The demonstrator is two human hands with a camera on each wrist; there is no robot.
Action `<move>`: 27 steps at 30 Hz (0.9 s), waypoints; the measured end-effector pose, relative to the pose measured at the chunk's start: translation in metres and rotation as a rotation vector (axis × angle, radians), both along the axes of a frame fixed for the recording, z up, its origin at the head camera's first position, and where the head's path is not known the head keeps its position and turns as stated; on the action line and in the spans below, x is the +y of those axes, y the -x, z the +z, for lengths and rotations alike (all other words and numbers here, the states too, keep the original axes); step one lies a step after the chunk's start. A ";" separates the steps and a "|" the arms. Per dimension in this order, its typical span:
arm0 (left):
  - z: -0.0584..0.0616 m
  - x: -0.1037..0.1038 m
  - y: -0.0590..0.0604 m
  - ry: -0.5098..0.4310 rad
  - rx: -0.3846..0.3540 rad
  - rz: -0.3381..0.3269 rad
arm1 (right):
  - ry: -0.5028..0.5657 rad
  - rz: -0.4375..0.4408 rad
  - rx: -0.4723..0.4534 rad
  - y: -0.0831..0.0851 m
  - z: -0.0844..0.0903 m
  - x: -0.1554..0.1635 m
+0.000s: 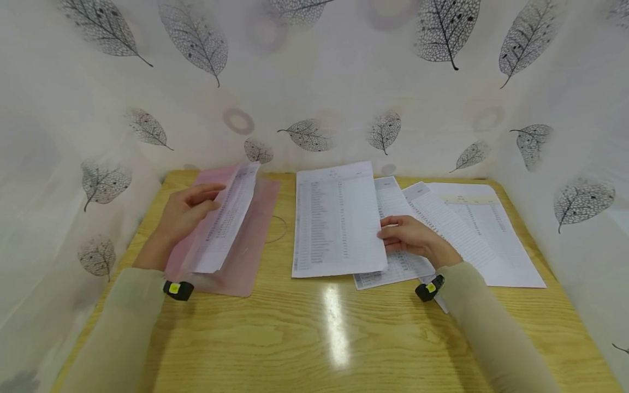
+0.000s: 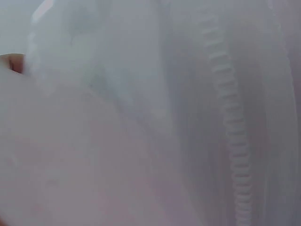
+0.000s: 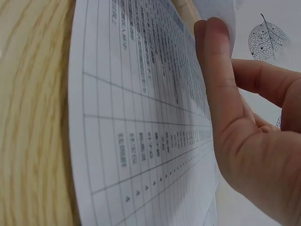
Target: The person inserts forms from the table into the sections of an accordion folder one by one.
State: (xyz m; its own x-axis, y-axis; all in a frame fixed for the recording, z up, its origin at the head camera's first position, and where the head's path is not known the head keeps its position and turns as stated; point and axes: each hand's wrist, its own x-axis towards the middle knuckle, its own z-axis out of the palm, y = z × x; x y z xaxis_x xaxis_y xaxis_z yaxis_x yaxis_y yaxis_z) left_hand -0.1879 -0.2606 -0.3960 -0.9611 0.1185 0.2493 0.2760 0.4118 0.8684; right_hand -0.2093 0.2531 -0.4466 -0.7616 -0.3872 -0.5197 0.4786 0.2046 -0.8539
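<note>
On the left, a pink translucent folder (image 1: 245, 267) lies spread on the table. Its raised clear plastic sleeve (image 1: 231, 218) shows a printed page inside. My left hand (image 1: 189, 210) pinches the sleeve's left part between thumb and fingers. Close up in the left wrist view, cloudy plastic (image 2: 141, 141) with a ladder-like strip fills most of the picture, hiding nearly all of the hand. A printed table sheet (image 1: 339, 218) stands tilted up at mid-table, its right edge pinched by my right hand (image 1: 410, 236). In the right wrist view, fingers (image 3: 220, 70) hover over another printed sheet (image 3: 141, 117).
Several printed sheets (image 1: 511, 240) lie fanned and overlapping on the right of the wooden table (image 1: 275, 338). A thin loop (image 1: 278, 229) lies beside the folder. White leaf-patterned cloth (image 1: 334, 82) encloses the back and both sides.
</note>
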 end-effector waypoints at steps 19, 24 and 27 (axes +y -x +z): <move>0.001 0.002 -0.003 0.001 -0.036 0.014 | 0.078 0.000 -0.002 -0.003 0.004 -0.016; 0.001 0.001 -0.002 -0.002 -0.032 0.016 | 0.096 -0.004 0.020 -0.003 0.006 -0.019; 0.002 0.001 -0.002 0.000 -0.032 0.019 | 0.098 0.003 0.038 -0.004 0.006 -0.022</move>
